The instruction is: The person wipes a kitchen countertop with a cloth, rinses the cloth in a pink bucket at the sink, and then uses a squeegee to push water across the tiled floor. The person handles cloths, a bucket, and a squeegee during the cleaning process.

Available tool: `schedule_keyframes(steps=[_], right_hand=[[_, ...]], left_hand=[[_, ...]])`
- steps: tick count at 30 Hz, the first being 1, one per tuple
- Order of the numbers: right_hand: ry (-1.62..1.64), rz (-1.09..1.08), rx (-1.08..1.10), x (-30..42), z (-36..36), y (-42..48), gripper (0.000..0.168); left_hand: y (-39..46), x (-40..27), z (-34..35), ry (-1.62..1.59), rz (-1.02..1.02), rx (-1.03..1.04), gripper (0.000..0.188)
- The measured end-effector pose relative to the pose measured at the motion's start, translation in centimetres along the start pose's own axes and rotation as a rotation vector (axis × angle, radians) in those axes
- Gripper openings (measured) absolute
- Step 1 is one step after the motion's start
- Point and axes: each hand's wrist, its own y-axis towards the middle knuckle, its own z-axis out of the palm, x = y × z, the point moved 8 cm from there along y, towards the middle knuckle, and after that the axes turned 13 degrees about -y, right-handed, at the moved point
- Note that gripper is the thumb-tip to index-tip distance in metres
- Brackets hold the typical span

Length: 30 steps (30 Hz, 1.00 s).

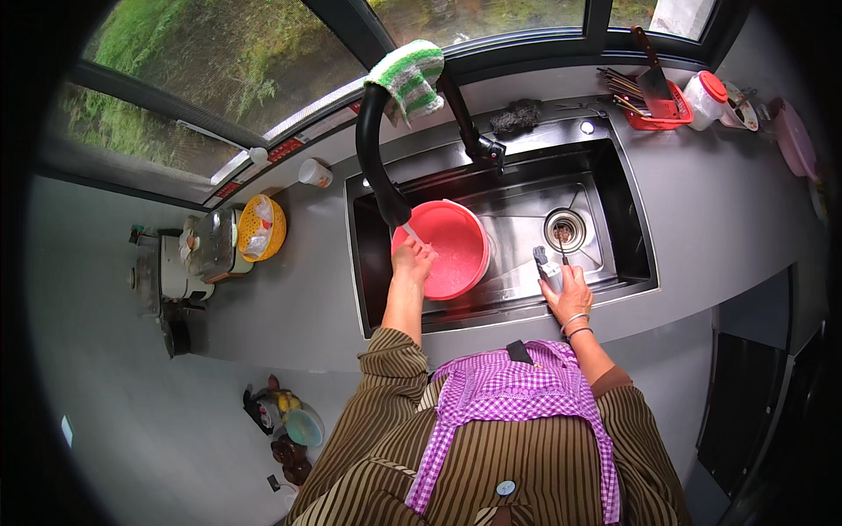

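Observation:
Water runs from the black gooseneck faucet (378,151) into a pink plastic bucket (460,230), which stands on the left side of the black sink (513,263). My left hand (412,260) is in the stream at the bucket's near left rim, fingers loosely curled, nothing visible in it. Some water lies in the bucket. Over the sink's front right part, my right hand (571,292) grips a grey-and-white object (552,279) with a dark end, its kind unclear. A thin dark tool (563,250) extends from the same hand towards the drain strainer (564,230), where brownish bits lie.
A green-striped cloth (411,75) hangs over the faucet. Behind the sink lies a dark scrubber (516,117). A red basket (668,112) with chopsticks and a cleaver (653,85) stands back right, beside a lidded jar (706,98). To the left are a yellow basket (276,227) and a cup (316,173).

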Motion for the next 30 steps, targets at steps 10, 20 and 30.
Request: schedule_keyframes(steps=[10,20,30], right_hand=[[0.004,-0.018,-0.014,0.2,0.0,-0.1,0.045],[-0.017,-0.027,0.008,0.8,-0.3,-0.2,0.047],[-0.1,-0.057,0.016,1.0,0.1,-0.5,0.05]], left_hand=[[-1.2,1.7,-2.0,0.265,0.033,0.055,0.024],[-6.6,-4.4,-7.3,0.618,0.678,-0.111,0.018],[-4.8,-2.3,-10.0,1.215,0.605,-0.536,0.054]])
